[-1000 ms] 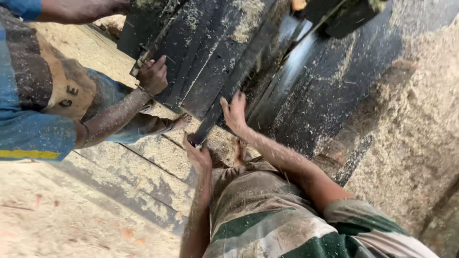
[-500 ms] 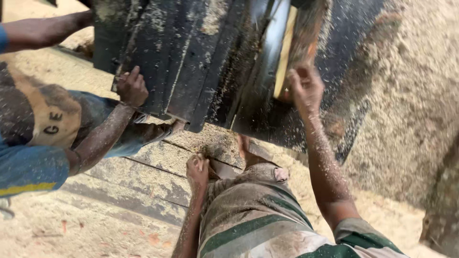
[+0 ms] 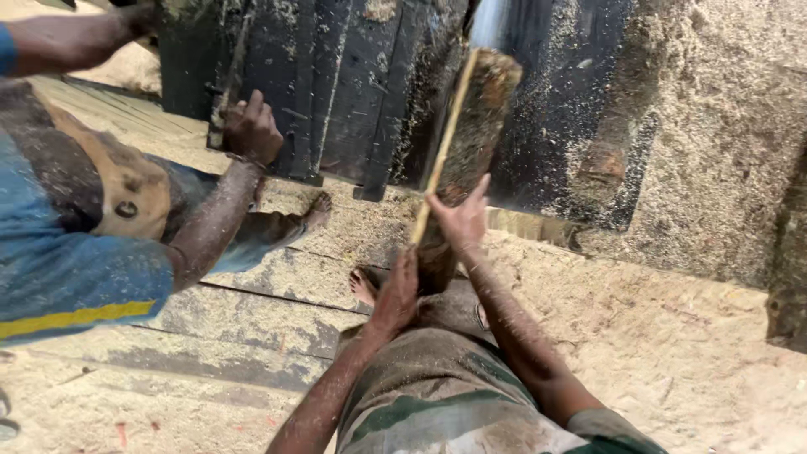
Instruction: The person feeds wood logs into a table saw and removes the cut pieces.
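Observation:
A rough bark-covered slab of wood [image 3: 471, 126] with a pale cut edge stands tilted in front of a dark sawdust-coated machine [image 3: 353, 84]. My right hand [image 3: 458, 220] grips the slab at its lower part, on the right side. My left hand [image 3: 397, 290] holds its bottom end from the left. A shiny band-saw blade [image 3: 489, 21] shows just above the slab's top. Below my hands are my lap in dusty striped cloth [image 3: 445, 395] and my bare foot [image 3: 363, 286].
Another person in a blue shirt [image 3: 76, 286] crouches at the left, one hand [image 3: 250, 130] on the machine's frame, a foot [image 3: 315, 210] on the planks. Sawdust covers the floor boards [image 3: 252, 319] and is heaped at the right [image 3: 714, 168].
My right hand came down from high by the blade and now grips the wood slab. My left hand rose from my lap to the slab's lower end. The view shifted left.

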